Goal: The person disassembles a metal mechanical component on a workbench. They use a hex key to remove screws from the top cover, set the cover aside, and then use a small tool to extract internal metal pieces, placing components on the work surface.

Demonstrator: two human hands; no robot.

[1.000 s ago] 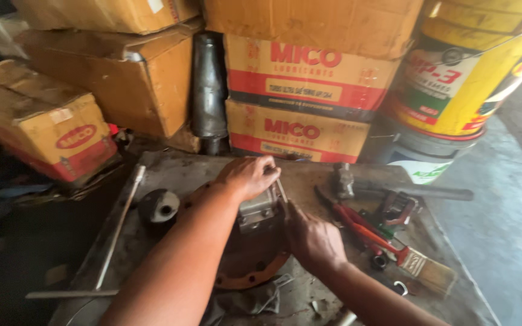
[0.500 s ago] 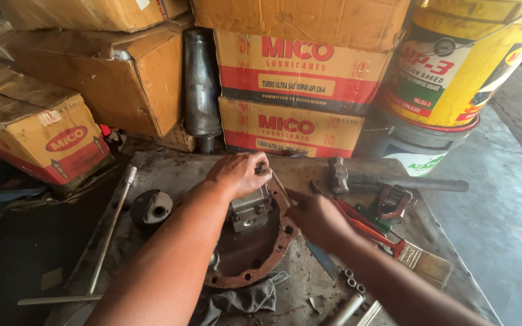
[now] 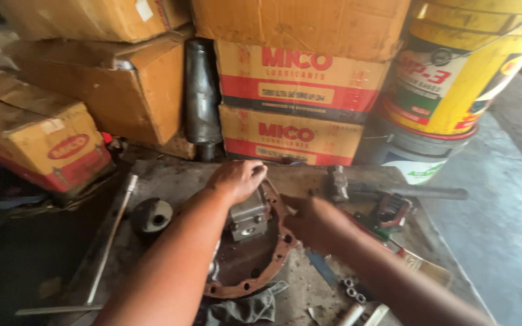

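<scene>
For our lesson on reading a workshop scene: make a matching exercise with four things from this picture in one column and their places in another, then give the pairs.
Things:
1. left hand
2. yellow bucket
3. long metal rod
4. grey rag

Places:
A. top right corner
B. on the grey metal block
C. below the rusty round housing
D. left side of the work surface

Pairs: 1-B, 2-A, 3-D, 4-C

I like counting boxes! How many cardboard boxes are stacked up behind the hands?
6: top left, below it, far left, top middle, two red-striped ones under it. More may be hidden.
</scene>
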